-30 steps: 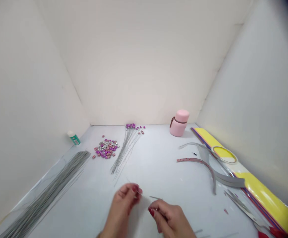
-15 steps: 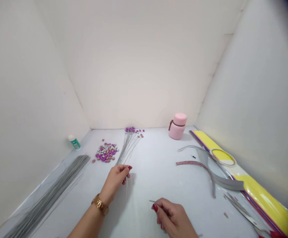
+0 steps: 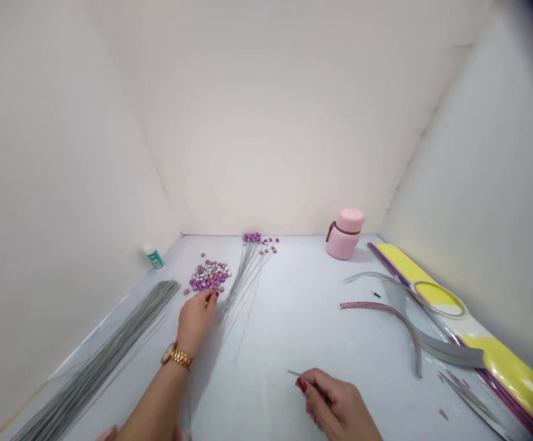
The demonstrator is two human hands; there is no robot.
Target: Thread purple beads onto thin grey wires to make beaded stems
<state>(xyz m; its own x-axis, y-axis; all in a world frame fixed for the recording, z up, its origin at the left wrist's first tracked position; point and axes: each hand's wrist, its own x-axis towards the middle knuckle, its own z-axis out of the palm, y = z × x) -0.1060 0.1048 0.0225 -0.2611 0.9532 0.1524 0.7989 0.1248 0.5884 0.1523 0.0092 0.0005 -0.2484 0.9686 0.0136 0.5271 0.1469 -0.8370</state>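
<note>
My left hand (image 3: 196, 323), a gold watch on its wrist, is at the near edge of a pile of small purple, silver and pinkish beads (image 3: 208, 277). Its fingertips are pinched together beside a bead; whether they hold one is hidden. Just right of it, a fan of thin wires (image 3: 244, 278) lies with purple beads (image 3: 252, 237) clustered at the far ends. Lower down, my right hand (image 3: 335, 404) is closed around a thin grey wire (image 3: 293, 372). Only the wire's tip shows beyond the thumb and forefinger.
A thick bundle of grey wires (image 3: 110, 352) lies at the left, near a small green-and-white bottle (image 3: 153, 256). A pink flask (image 3: 345, 235) stands at the back right. Curved strips (image 3: 385, 309), a tape roll (image 3: 439, 298), yellow sheets (image 3: 500, 352) and scissors (image 3: 472, 401) line the right side.
My left hand has let go of a wire by the fan and moved left and away, to the beads. My right hand keeps its grip. The view has shifted slightly.
</note>
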